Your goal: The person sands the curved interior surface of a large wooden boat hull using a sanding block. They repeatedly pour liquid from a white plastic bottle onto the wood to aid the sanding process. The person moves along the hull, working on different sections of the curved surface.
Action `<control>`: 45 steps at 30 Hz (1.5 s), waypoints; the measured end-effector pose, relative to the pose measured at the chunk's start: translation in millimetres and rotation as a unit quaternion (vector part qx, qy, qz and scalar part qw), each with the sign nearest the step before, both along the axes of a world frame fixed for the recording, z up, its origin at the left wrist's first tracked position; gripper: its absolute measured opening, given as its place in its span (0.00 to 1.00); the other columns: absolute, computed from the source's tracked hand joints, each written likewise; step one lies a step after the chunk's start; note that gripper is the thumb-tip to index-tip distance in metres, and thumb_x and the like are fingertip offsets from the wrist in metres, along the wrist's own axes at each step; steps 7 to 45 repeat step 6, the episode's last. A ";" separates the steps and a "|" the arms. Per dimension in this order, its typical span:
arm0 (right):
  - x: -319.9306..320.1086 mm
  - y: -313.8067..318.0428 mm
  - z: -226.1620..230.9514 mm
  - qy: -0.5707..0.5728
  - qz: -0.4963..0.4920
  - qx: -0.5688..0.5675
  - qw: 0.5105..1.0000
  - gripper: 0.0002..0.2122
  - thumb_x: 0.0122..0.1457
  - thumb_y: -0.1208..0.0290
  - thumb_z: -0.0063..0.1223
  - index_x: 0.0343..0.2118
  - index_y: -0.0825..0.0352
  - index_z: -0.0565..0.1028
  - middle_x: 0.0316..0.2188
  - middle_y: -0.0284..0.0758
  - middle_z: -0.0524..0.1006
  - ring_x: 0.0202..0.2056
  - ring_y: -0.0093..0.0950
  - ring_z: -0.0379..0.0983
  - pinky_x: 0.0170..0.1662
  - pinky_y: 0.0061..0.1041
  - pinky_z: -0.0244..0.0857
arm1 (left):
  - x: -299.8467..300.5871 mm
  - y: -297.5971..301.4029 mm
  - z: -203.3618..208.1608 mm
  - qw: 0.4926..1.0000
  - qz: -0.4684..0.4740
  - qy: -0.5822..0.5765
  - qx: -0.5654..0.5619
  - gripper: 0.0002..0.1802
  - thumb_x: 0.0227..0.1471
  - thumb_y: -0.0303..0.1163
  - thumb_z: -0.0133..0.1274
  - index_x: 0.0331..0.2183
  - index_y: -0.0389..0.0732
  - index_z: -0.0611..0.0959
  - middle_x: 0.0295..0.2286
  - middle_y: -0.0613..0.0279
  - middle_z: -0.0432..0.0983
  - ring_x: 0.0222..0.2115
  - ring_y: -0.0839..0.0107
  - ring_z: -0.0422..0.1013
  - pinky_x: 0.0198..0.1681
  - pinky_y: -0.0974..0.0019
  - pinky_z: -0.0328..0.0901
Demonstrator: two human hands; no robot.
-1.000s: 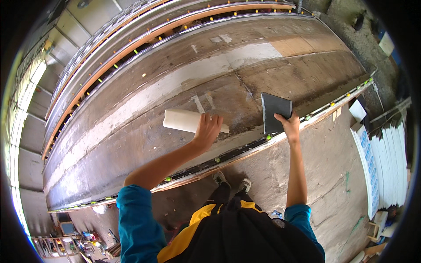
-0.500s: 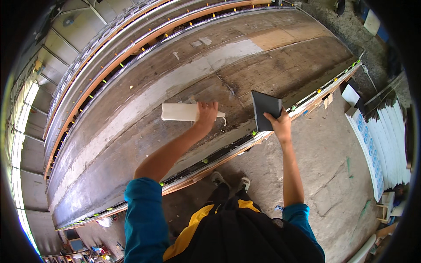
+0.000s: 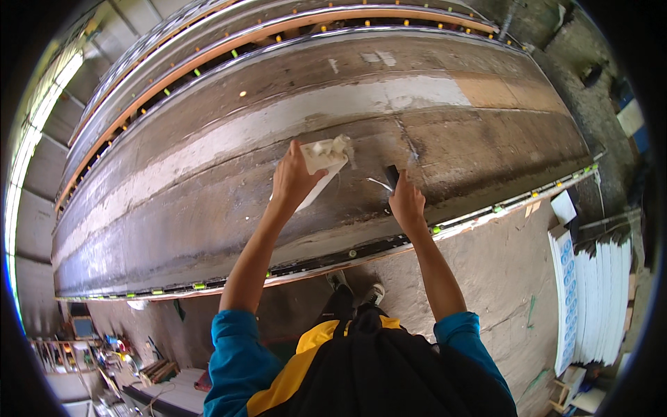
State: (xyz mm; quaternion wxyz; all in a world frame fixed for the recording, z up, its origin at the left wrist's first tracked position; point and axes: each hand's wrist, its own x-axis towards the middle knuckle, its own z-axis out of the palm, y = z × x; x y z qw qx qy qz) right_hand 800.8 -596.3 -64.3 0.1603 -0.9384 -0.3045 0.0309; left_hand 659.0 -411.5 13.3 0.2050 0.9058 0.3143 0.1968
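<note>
My left hand (image 3: 292,179) grips a white flat board (image 3: 314,196), tilted above the long curved surface (image 3: 229,201). On the board's far end sits a lump of creamy filler paste (image 3: 335,146). My right hand (image 3: 408,203) is closed round a dark grey flat spreader (image 3: 392,178), turned nearly edge-on, just right of the board and apart from it. A whitish streak of paste (image 3: 378,183) shows at the spreader's left side. Brown and grey patches cover the curved surface, with a pale filled band (image 3: 299,112) running along it.
A rail with yellow and green clips (image 3: 500,206) edges the near side of the surface. Beyond it runs an orange-brown beam (image 3: 292,31). White corrugated sheets (image 3: 603,306) stand at the right; cluttered tools (image 3: 121,354) lie at the lower left. My shoes (image 3: 373,295) are on the concrete floor.
My left hand has moved left and turned the board, so its paste now shows at the far end. My right hand has moved left, and the spreader has turned from broadside to nearly edge-on.
</note>
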 end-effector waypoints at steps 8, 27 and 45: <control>-4.3 18.4 -3.6 0.035 -0.026 -0.046 0.998 0.31 0.49 0.71 0.53 0.57 0.62 0.53 0.28 0.47 0.76 0.32 0.41 0.75 0.32 0.37 0.71 | -61.2 19.5 -8.2 0.987 0.090 -0.103 -0.079 0.38 0.30 0.38 0.67 0.41 0.37 0.65 0.33 0.46 0.73 0.35 0.50 0.71 0.38 0.56 0.66; -4.3 18.4 -3.6 0.035 -0.026 -0.046 0.998 0.31 0.49 0.71 0.53 0.57 0.62 0.53 0.28 0.47 0.76 0.32 0.41 0.75 0.32 0.37 0.71 | -61.2 19.5 -8.2 0.987 0.090 -0.103 -0.079 0.38 0.30 0.38 0.67 0.41 0.37 0.65 0.33 0.46 0.73 0.35 0.50 0.71 0.38 0.56 0.66; -4.3 18.4 -3.6 0.035 -0.026 -0.046 0.998 0.31 0.49 0.71 0.53 0.57 0.62 0.53 0.28 0.47 0.76 0.32 0.41 0.75 0.32 0.37 0.71 | -61.2 19.5 -8.2 0.987 0.090 -0.103 -0.079 0.38 0.30 0.38 0.67 0.41 0.37 0.65 0.33 0.46 0.73 0.35 0.50 0.71 0.38 0.56 0.66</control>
